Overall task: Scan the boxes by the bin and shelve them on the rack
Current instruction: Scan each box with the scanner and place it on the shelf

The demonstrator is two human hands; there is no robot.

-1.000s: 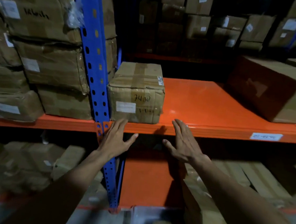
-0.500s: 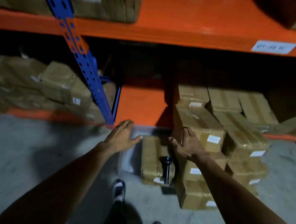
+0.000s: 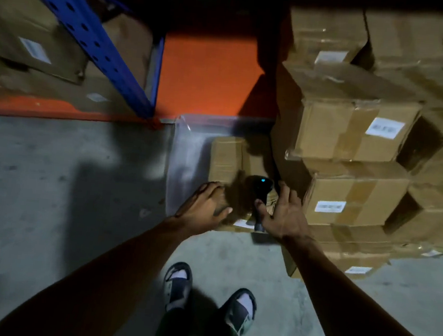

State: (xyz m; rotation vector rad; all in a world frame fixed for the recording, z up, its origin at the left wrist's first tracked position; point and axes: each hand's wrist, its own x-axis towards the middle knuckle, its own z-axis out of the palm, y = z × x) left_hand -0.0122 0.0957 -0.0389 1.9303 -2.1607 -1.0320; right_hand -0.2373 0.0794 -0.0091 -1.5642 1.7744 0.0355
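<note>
A taped cardboard box (image 3: 226, 157) lies in a clear plastic bin (image 3: 187, 148) on the floor. A black handheld scanner (image 3: 262, 190) with a small blue light rests on top of that box. My left hand (image 3: 205, 207) lies flat on the box's near left part, fingers apart. My right hand (image 3: 283, 214) hovers open just right of the scanner, its thumb touching the handle. Right of the bin stands a stack of labelled cardboard boxes (image 3: 353, 131).
The rack's blue upright (image 3: 92, 41) and orange bottom shelf (image 3: 210, 77) are ahead, with boxes (image 3: 32, 41) stored to the left. Grey concrete floor (image 3: 51, 178) spreads to the left. My sandalled feet (image 3: 179, 283) stand just behind the bin.
The view has tilted from the middle shelf down to the floor. Both hands have dropped from the shelf edge to the box in the bin, the right one reaching the scanner.
</note>
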